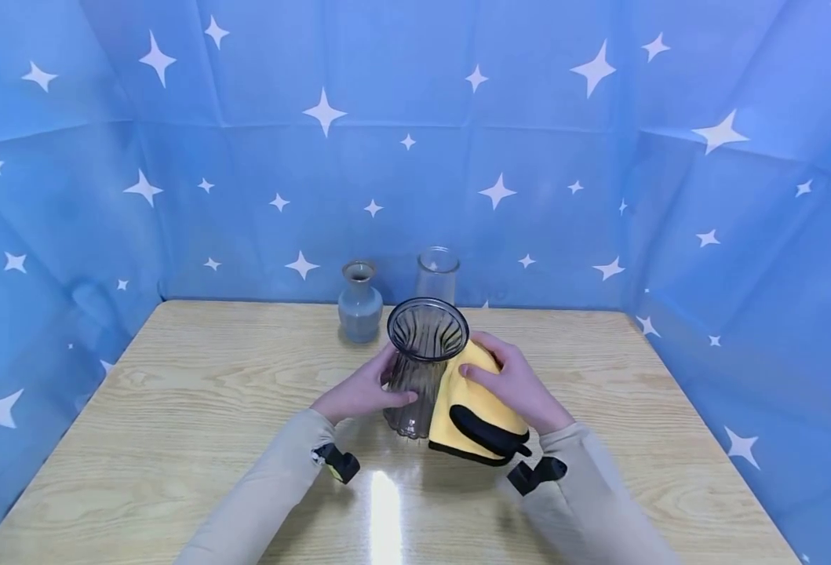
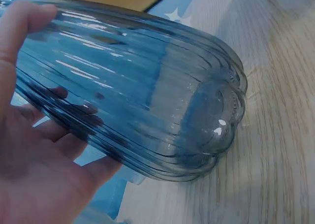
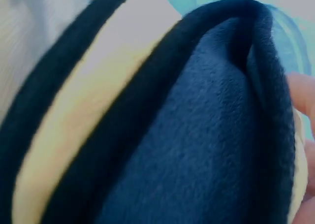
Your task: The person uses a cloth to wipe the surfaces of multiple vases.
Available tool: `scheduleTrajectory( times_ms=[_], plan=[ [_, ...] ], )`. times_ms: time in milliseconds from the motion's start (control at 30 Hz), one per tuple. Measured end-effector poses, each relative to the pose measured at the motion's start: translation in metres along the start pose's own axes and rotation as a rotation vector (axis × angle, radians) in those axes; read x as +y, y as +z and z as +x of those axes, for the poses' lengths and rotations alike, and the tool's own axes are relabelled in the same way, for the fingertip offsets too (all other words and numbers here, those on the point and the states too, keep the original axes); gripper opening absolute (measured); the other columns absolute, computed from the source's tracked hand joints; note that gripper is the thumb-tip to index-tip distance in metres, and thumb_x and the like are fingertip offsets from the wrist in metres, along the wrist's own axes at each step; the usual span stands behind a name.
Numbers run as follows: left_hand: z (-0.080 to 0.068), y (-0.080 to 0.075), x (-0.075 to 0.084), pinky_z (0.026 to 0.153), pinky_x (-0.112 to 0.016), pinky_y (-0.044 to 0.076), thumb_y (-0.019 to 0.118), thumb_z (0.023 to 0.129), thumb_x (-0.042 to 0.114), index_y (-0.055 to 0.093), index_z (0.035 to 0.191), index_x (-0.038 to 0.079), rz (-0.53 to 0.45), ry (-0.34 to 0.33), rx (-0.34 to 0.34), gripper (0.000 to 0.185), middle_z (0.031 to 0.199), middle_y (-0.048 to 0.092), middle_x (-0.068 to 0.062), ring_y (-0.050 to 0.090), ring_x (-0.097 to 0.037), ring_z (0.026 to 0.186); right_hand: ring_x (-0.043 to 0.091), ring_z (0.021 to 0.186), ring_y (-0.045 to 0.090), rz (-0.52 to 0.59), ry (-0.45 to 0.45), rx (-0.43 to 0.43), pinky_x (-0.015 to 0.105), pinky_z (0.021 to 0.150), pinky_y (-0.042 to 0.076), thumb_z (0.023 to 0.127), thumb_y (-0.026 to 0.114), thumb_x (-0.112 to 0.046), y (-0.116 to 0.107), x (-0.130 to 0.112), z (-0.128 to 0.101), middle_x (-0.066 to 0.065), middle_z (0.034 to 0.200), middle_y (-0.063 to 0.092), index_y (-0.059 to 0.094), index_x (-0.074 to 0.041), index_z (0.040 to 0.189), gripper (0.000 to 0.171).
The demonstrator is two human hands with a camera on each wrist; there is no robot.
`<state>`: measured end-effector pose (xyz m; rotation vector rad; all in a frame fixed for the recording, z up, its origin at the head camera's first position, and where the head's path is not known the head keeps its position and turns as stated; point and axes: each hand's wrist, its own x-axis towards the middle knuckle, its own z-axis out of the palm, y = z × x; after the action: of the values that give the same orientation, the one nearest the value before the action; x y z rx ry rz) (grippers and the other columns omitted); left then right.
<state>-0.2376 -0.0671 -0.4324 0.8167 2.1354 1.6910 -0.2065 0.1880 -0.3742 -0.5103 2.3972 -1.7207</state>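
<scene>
Fingers of the left hand (image 1: 364, 388) curl round a ribbed glass vase (image 1: 422, 384), seemingly to steady it; just to their right, the right hand's (image 1: 519, 386) fingers grip a yellow cloth (image 1: 477, 392), apparently so the fabric lies against the glass.

1 blue vase (image 1: 360, 312) stands near 1 clear cylinder (image 1: 437, 285), probably glass.

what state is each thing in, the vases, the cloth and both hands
Ribbed smoky-grey glass vase: held, open mouth up
Yellow cloth with black edging: folded, held beside that vase
Blue-grey round-bodied vase: standing upright, mouth open
Clear glass cylinder: upright, open-topped, lower part hidden
Left hand: gripping the ribbed vase
Right hand: gripping the cloth
</scene>
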Motion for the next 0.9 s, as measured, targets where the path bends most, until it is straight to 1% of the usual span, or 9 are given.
scheduleTrajectory(
  times_ms=[67,167,300,433,533,633,733,833,900],
  plan=[
    [0.001,0.0,0.001,0.111,-0.046,0.025,0.074,0.084,0.011,0.013,0.155,0.017,0.011,0.022,-0.024,0.093,0.153,0.029,-0.011,0.031,-0.029,0.138,0.026,0.089,0.065,0.051,-0.005,-0.001,0.036,0.073,0.056,0.095,0.063,-0.018,-0.005,-0.004,-0.001,0.017,0.114,0.06,0.045,-0.008,0.143,0.052],
    [0.002,0.001,0.004,0.111,-0.048,0.024,0.071,0.084,0.014,0.019,0.153,0.01,0.074,0.038,-0.034,0.086,0.152,0.03,-0.014,0.028,-0.03,0.139,0.025,0.091,0.065,0.116,-0.016,0.007,0.036,0.075,0.056,0.096,0.061,-0.016,-0.01,-0.008,-0.003,0.017,0.116,0.06,0.043,-0.008,0.144,0.052],
    [0.001,0.004,0.008,0.107,-0.051,0.03,0.071,0.081,0.02,0.025,0.15,0.007,0.17,0.033,-0.002,0.084,0.145,0.034,-0.02,0.033,-0.034,0.133,0.023,0.09,0.066,0.17,-0.044,0.034,0.035,0.075,0.056,0.096,0.059,-0.011,-0.013,-0.009,-0.004,0.018,0.115,0.06,0.042,-0.006,0.144,0.051],
    [0.001,0.01,0.007,0.105,-0.048,0.034,0.075,0.079,0.025,0.027,0.148,0.007,0.189,0.028,0.025,0.086,0.136,0.035,-0.019,0.038,-0.031,0.126,0.023,0.091,0.066,0.192,-0.06,0.052,0.035,0.075,0.056,0.096,0.06,-0.011,-0.01,-0.007,-0.004,0.017,0.116,0.059,0.042,-0.007,0.145,0.051],
    [0.001,0.013,0.004,0.107,-0.045,0.032,0.078,0.078,0.023,0.027,0.147,0.006,0.172,0.047,0.031,0.087,0.137,0.034,-0.018,0.037,-0.029,0.128,0.023,0.091,0.066,0.201,-0.043,0.053,0.035,0.075,0.056,0.097,0.06,-0.013,-0.007,-0.004,-0.004,0.017,0.118,0.059,0.041,-0.008,0.146,0.053],
    [0.002,0.014,0.002,0.109,-0.044,0.029,0.079,0.078,0.02,0.025,0.149,0.009,0.143,0.081,0.02,0.09,0.143,0.033,-0.015,0.035,-0.028,0.132,0.023,0.089,0.066,0.162,-0.023,0.04,0.035,0.073,0.056,0.097,0.059,-0.014,-0.004,-0.001,-0.006,0.019,0.117,0.06,0.041,-0.008,0.147,0.053],
    [0.003,0.014,0.002,0.111,-0.042,0.027,0.079,0.079,0.017,0.021,0.152,0.014,0.107,0.098,0.001,0.093,0.148,0.032,-0.011,0.033,-0.025,0.136,0.021,0.088,0.066,0.046,-0.021,0.008,0.033,0.073,0.056,0.097,0.06,-0.017,-0.004,0.004,-0.006,0.017,0.119,0.061,0.043,-0.007,0.145,0.051],
    [0.003,0.014,0.003,0.11,-0.043,0.027,0.079,0.08,0.015,0.023,0.152,0.016,0.085,0.085,0.0,0.091,0.149,0.034,-0.007,0.034,-0.023,0.135,0.02,0.084,0.066,-0.061,-0.037,-0.03,0.032,0.07,0.055,0.097,0.06,-0.018,-0.005,0.01,-0.007,0.016,0.119,0.061,0.045,-0.004,0.143,0.051],
    [0.002,0.013,0.003,0.109,-0.044,0.028,0.079,0.08,0.013,0.026,0.151,0.018,0.076,0.062,0.006,0.089,0.148,0.036,-0.005,0.035,-0.023,0.135,0.02,0.082,0.065,-0.102,-0.044,-0.05,0.031,0.069,0.055,0.097,0.06,-0.018,-0.004,0.016,-0.008,0.018,0.122,0.059,0.045,-0.002,0.142,0.051]
  ],
)
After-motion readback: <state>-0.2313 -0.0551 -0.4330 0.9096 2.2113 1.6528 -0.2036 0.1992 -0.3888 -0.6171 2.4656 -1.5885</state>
